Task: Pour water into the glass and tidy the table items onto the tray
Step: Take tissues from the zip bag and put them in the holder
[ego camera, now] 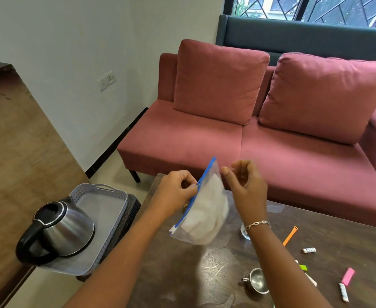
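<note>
We hold a clear plastic zip bag with a blue seal strip and white, soft-looking contents [204, 210] in the air above the dark brown glossy worktop [193, 274]. Our left hand [176, 190] pinches the blue strip about midway along its length. Our right hand [244, 185] hovers just beside the bag's upper corner, thumb and fingers curled and apart, grasping nothing that we can make out.

The bag's long axis, read along the seal, runs on a slant from the far upper corner near the right hand down to the white slider end nearest us. The grey perforated plastic tray [107, 210] lies down and to our left, off the worktop's edge on a dark woven stand. A brushed-steel kettle with a black handle [56, 232] takes up the tray's near part, so the bare floor left for the bag is the far part.

We judge the left hand the natural carrier: it already grips the bag and is on the tray's side. The move would be a short swing left and down, laying the seal along the tray's far wall, clear of the kettle's spout.
</note>
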Tool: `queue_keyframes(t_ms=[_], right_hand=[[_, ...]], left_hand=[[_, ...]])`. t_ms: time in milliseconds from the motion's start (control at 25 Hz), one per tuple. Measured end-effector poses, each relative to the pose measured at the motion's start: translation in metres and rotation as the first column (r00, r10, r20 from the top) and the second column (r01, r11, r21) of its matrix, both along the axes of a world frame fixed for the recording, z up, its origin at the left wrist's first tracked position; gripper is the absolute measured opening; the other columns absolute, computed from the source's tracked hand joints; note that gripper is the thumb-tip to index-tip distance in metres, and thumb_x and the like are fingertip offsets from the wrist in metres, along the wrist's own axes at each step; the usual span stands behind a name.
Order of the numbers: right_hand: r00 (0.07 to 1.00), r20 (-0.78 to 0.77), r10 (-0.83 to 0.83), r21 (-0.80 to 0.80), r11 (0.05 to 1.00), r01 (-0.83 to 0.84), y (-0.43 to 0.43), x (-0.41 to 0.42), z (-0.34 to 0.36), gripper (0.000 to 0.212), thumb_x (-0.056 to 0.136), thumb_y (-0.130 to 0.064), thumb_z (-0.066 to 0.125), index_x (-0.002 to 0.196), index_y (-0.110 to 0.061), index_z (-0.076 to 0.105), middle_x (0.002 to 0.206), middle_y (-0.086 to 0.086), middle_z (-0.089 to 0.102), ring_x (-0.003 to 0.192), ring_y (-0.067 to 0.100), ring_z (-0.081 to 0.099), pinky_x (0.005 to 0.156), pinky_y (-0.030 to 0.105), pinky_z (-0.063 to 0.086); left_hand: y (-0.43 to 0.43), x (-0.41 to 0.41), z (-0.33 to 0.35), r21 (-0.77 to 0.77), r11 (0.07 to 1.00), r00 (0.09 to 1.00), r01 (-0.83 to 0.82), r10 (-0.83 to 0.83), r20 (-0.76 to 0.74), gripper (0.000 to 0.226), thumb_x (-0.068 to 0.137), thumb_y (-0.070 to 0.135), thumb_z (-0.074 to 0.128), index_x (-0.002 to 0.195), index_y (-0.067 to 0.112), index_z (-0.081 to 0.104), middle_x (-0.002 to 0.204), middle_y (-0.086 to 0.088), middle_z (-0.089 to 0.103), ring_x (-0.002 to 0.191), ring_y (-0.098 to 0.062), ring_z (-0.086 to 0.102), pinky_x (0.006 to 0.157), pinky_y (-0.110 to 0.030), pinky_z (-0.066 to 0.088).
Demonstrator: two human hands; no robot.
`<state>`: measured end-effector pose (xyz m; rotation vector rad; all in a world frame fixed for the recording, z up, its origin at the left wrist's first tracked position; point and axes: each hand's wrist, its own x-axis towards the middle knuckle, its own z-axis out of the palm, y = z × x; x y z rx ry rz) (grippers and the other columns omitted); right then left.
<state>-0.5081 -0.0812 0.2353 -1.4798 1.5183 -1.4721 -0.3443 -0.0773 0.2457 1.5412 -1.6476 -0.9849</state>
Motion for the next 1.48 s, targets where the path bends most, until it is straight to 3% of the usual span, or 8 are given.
queue_keyframes(t_ms=[160,320,560,720,960,1200,1360,1480], right_hand=[[0.992,0.014,0.129,0.24,0.962,-0.129,0.01,0.025,-0.007,0.034,0.073,-0.028,0.074,0.089,-0.023,0.044,0.062,-0.004,0.053,0.049,0.003,0.049,0.054,0.019,0.043],[0.976,0.071,0.205,0.253,0.943,-0.216,0.011,0.032,-0.009,0.035,0.079,-0.007,0.065,0.085,-0.031,0.04,0.067,0.008,0.06,0.066,0.032,0.061,0.068,0.044,0.053],[0.965,-0.204,0.163,0.187,0.974,-0.125,0.013,0.029,-0.01,0.034,0.077,0.005,0.053,0.072,-0.028,0.044,0.063,-0.001,0.054,0.052,0.006,0.044,0.058,0.03,0.043],[0.9,-0.403,0.165,0.111,0.985,-0.131,0.015,0.029,-0.013,0.025,0.077,0.007,0.05,0.074,-0.011,0.068,0.076,0.001,0.051,0.061,0.008,0.044,0.056,0.017,0.035],[0.86,-0.503,0.088,0.013,0.995,-0.094,0.012,0.022,-0.02,0.013,0.073,0.0,0.064,0.081,-0.006,0.071,0.078,0.005,0.057,0.062,0.016,0.052,0.058,0.031,0.048],[0.779,-0.626,-0.005,-0.166,0.978,-0.127,0.011,0.02,-0.032,0.017,0.069,0.004,0.059,0.077,-0.006,0.069,0.081,0.009,0.06,0.065,0.022,0.059,0.051,0.023,0.045],[0.603,-0.797,-0.031,-0.32,0.869,-0.377,0.015,0.029,-0.028,0.024,0.081,-0.008,0.046,0.071,-0.005,0.068,0.087,0.008,0.067,0.086,0.023,0.061,0.082,0.029,0.046],[0.287,-0.958,-0.012,-0.207,0.72,-0.662,0.01,0.023,-0.024,0.027,0.077,-0.002,0.048,0.058,-0.014,0.063,0.063,-0.001,0.062,0.064,0.018,0.061,0.082,0.03,0.048]], left_hand=[[0.002,-0.006,-0.005,0.002,1.0,1.0,0.002,-0.002,-0.008,0.015,0.085,0.003,0.054,0.072,0.011,0.054,0.068,-0.008,0.058,0.056,-0.009,0.057,0.05,-0.015,0.05],[0.004,-0.006,-0.009,0.019,1.0,1.0,-0.006,0.006,-0.007,0.019,0.085,0.003,0.053,0.07,0.013,0.05,0.068,-0.008,0.058,0.062,-0.019,0.061,0.052,-0.017,0.053],[0.009,0.005,-0.013,-0.105,0.954,0.954,-0.282,0.291,0.079,0.016,0.075,0.002,0.056,0.069,0.014,0.046,0.059,0.003,0.05,0.05,-0.013,0.053,0.054,-0.029,0.046],[0.01,0.008,-0.016,-0.29,0.946,0.939,-0.144,0.223,0.263,0.016,0.08,0.0,0.052,0.088,0.014,0.054,0.062,0.006,0.04,0.061,-0.019,0.045,0.055,-0.031,0.038],[0.011,0.007,-0.027,-0.331,0.932,0.887,-0.146,0.272,0.373,0.009,0.08,0.007,0.058,0.077,0.004,0.066,0.078,-0.009,0.056,0.066,-0.025,0.054,0.057,-0.035,0.045],[0.008,0.004,-0.025,-0.221,0.972,0.932,0.079,0.007,0.362,0.063,0.074,-0.011,0.044,0.132,0.013,0.049,0.145,0.002,0.04,0.121,-0.018,0.051,0.094,-0.033,0.046],[0.008,0.0,-0.021,-0.283,0.935,0.932,0.215,-0.109,0.347,0.067,0.07,-0.002,0.037,0.135,0.011,0.045,0.147,0.004,0.037,0.124,-0.017,0.05,0.095,-0.032,0.047],[0.006,0.004,-0.014,-0.267,0.926,0.916,0.267,-0.158,0.369,0.066,0.074,-0.008,0.038,0.136,0.013,0.043,0.148,0.005,0.036,0.115,-0.012,0.054,0.085,-0.012,0.043]])
